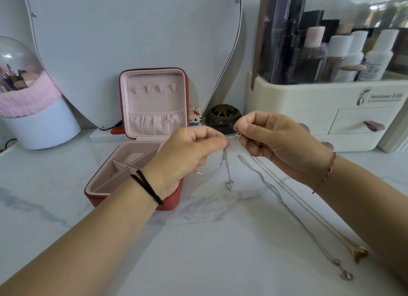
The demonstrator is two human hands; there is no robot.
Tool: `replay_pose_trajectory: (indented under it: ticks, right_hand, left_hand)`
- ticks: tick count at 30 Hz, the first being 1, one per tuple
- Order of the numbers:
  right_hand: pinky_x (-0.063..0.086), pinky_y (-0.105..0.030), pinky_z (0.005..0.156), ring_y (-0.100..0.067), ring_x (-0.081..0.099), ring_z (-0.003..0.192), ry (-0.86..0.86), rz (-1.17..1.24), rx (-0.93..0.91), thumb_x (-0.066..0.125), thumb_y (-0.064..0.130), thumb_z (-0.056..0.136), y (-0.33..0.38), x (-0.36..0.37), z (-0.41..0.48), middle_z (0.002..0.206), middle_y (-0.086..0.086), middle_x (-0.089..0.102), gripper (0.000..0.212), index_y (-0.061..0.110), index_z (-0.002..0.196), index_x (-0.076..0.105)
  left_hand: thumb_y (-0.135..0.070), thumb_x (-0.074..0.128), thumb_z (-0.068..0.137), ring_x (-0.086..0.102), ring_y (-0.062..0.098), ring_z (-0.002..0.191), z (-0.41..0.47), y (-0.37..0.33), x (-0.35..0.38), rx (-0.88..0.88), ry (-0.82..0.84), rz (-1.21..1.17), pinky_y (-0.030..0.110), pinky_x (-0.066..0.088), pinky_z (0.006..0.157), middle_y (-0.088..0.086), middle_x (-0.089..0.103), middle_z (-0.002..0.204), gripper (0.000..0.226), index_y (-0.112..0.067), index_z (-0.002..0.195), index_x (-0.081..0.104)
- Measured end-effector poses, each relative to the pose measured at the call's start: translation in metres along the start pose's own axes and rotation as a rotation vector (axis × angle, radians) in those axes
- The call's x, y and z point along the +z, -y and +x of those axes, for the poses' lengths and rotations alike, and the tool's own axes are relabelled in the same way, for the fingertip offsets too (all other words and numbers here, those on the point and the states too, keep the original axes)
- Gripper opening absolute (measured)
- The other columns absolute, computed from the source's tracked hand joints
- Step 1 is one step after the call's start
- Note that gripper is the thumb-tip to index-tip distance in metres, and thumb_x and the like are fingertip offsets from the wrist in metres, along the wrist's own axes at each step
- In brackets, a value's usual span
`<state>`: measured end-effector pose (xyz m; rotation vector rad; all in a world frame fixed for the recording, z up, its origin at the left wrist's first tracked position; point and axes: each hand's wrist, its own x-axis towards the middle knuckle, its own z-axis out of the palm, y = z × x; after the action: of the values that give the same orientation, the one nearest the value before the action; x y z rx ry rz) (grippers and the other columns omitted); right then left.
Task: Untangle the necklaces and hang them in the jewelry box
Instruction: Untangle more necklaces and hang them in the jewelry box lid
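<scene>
Just in front of the open jewelry box (132,201), above the marble top (198,240), you've got a thin silver necklace (227,167) strung btwn both hands. L hand (187,154) has its fingers curled, thumb and forefinger pinching the chain; R hand (276,141) pinches the other end the same way, knuckles toward you. The two pinch points are nearly touching, so the clasp or knot is prob. right there.

Key relation: the chain hangs straight down from the pinch, long axis vertical, pendant at the bottom near the table. The hooks (154,88) sit in the upright lid, behind and to the left of the pinch, w/ your L hand nearer. Judging from that, the move is up and back-left, L side leading.

Two more necklaces lie flat on your right, a silver one (293,214) and a gold-pendant one (306,206), roughly parallel and apart, running diagonally toward you.

Hard to make out: the chain is v. fine and blurred at the fingers, so I can't tell whether it's knotted or clasped. Your L hand also covers the box's right rear compartment.
</scene>
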<state>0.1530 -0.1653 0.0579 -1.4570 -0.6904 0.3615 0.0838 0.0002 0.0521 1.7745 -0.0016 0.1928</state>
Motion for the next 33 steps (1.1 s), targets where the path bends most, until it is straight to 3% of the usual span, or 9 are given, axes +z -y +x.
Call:
replay_pose_trajectory:
  ticks: [4, 7, 9, 12, 16, 19, 22, 27, 33]
  right_hand:
    - [0.032, -0.019, 0.052, -0.011, 0.038, 0.053, -0.012, -0.044, 0.014, 0.056, 0.013, 0.09, -0.002, 0.0, 0.0, 0.064, -0.003, 0.052, 0.009, 0.006, 0.085, 0.059]
    - [0.033, -0.018, 0.052, -0.011, 0.038, 0.052, -0.006, -0.066, 0.004, 0.055, 0.013, 0.092, -0.003, 0.0, 0.0, 0.064, -0.003, 0.051, 0.01, 0.006, 0.085, 0.058]
    - [0.033, -0.018, 0.051, -0.011, 0.038, 0.053, -0.017, -0.064, 0.006, 0.055, 0.013, 0.091, -0.003, -0.001, 0.001, 0.064, -0.003, 0.051, 0.009, 0.005, 0.086, 0.058]
    - [0.035, -0.018, 0.053, -0.012, 0.04, 0.054, -0.024, -0.022, -0.003, 0.056, 0.013, 0.091, -0.003, -0.003, 0.001, 0.064, -0.003, 0.051, 0.009, 0.007, 0.084, 0.059]
    - [0.039, -0.017, 0.054, -0.012, 0.042, 0.054, 0.011, 0.076, -0.046, 0.059, 0.021, 0.08, -0.002, -0.003, 0.001, 0.063, -0.002, 0.053, 0.013, 0.008, 0.084, 0.058]
    - [0.037, -0.018, 0.053, -0.013, 0.04, 0.053, 0.031, 0.075, -0.07, 0.059, 0.022, 0.079, -0.002, -0.001, 0.001, 0.061, -0.002, 0.053, 0.015, 0.009, 0.084, 0.058]
    - [0.031, -0.02, 0.052, -0.012, 0.036, 0.051, 0.023, 0.062, -0.079, 0.058, 0.023, 0.081, -0.002, 0.001, 0.0, 0.057, -0.001, 0.049, 0.013, 0.01, 0.084, 0.057]
    - [0.015, -0.03, 0.055, -0.012, 0.026, 0.05, -0.068, 0.071, -0.054, 0.054, 0.016, 0.091, 0.0, -0.004, 0.003, 0.052, 0.0, 0.04, 0.011, 0.01, 0.082, 0.053]
    - [0.022, -0.02, 0.047, -0.012, 0.025, 0.046, -0.157, 0.008, 0.062, 0.051, 0.014, 0.095, -0.005, -0.011, 0.005, 0.05, 0.002, 0.038, 0.011, 0.01, 0.085, 0.053]
  left_hand:
    - [-0.022, 0.061, 0.068, 0.057, 0.009, 0.069, 0.006, 0.003, -0.004, -0.043, -0.049, -0.135, 0.021, 0.047, 0.058, -0.003, 0.059, 0.068, 0.009, -0.02, 0.064, 0.069]
    - [-0.014, 0.061, 0.08, 0.059, 0.016, 0.093, 0.006, 0.004, -0.003, -0.086, -0.024, -0.243, 0.028, 0.048, 0.078, 0.004, 0.063, 0.09, 0.01, -0.017, 0.073, 0.068]
    - [-0.014, 0.061, 0.084, 0.058, 0.014, 0.096, 0.007, 0.005, -0.004, -0.102, -0.045, -0.231, 0.03, 0.047, 0.085, 0.003, 0.064, 0.094, 0.01, -0.016, 0.081, 0.07]
    - [-0.023, 0.069, 0.077, 0.06, 0.008, 0.093, 0.007, 0.007, -0.005, -0.065, -0.096, -0.105, 0.028, 0.047, 0.087, -0.005, 0.069, 0.089, 0.006, -0.019, 0.075, 0.073]
    - [-0.02, 0.063, 0.086, 0.057, -0.004, 0.08, 0.007, 0.012, -0.003, 0.056, -0.097, 0.149, 0.016, 0.04, 0.078, -0.016, 0.066, 0.081, 0.018, -0.026, 0.07, 0.07]
    - [-0.018, 0.062, 0.086, 0.054, -0.004, 0.086, 0.008, 0.014, -0.004, 0.145, -0.055, 0.328, 0.011, 0.036, 0.08, -0.014, 0.058, 0.098, 0.02, -0.028, 0.07, 0.068]
    - [-0.019, 0.067, 0.082, 0.051, -0.004, 0.093, 0.009, 0.016, -0.004, 0.16, -0.066, 0.397, 0.016, 0.033, 0.084, -0.013, 0.053, 0.112, 0.011, -0.024, 0.073, 0.068]
    - [-0.023, 0.059, 0.069, 0.058, 0.003, 0.102, 0.01, 0.01, -0.006, 0.008, -0.031, -0.034, 0.022, 0.041, 0.084, -0.01, 0.067, 0.102, 0.016, -0.025, 0.056, 0.067]
    - [-0.02, 0.051, 0.068, 0.061, 0.014, 0.091, 0.01, 0.004, -0.019, -0.058, 0.06, -0.404, 0.029, 0.045, 0.08, 0.002, 0.068, 0.096, 0.008, -0.018, 0.068, 0.059]
